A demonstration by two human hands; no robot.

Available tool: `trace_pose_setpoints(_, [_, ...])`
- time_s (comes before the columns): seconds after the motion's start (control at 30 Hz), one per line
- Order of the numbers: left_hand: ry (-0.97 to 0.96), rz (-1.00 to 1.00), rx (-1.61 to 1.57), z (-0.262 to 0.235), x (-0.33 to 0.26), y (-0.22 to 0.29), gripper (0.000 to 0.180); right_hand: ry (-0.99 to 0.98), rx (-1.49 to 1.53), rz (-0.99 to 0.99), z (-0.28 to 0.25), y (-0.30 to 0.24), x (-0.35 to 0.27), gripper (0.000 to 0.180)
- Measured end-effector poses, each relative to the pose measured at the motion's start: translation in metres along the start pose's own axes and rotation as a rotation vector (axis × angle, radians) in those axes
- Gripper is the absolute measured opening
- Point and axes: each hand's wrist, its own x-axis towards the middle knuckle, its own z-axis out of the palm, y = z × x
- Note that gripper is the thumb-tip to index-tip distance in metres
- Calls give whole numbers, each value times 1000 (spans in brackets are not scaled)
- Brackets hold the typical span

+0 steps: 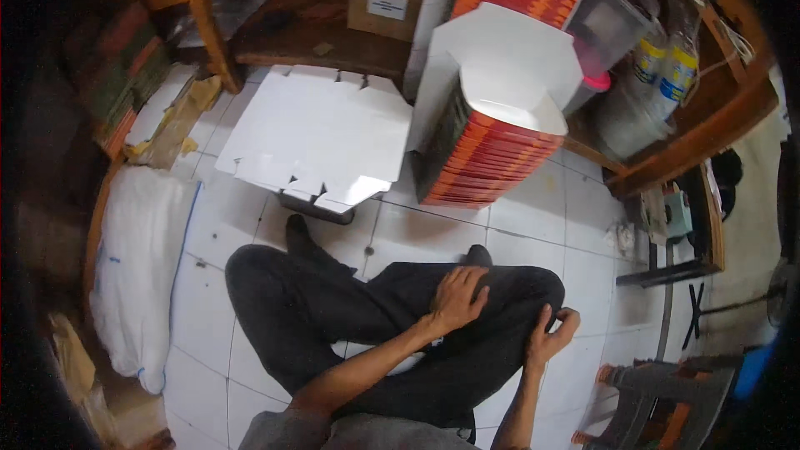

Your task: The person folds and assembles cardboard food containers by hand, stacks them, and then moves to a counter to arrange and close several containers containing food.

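— Ahead of both hands, what's laid out on the floor?

— A stack of flat white box blanks, beside a pile of orange-sided folded boxes with one white box opened on top, probably so each sits within reach.

— And the hands?

— Neither holds anything. The left hand lies palm-down, fingers spread, on the crossed black trouser leg. The right hand, just beside it, pinches the trouser cloth at the knee, fingers curled.
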Motion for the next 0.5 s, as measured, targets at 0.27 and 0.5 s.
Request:
trace_pose_setpoints(0.27, [12, 16, -36, -4, 4, 4, 37, 11, -103, -183, 4, 19, -1, 27])
trace_pose_setpoints(0.5, [-56, -16, 30, 2, 6, 2, 38, 92, -50, -188, 5, 13, -2, 26])
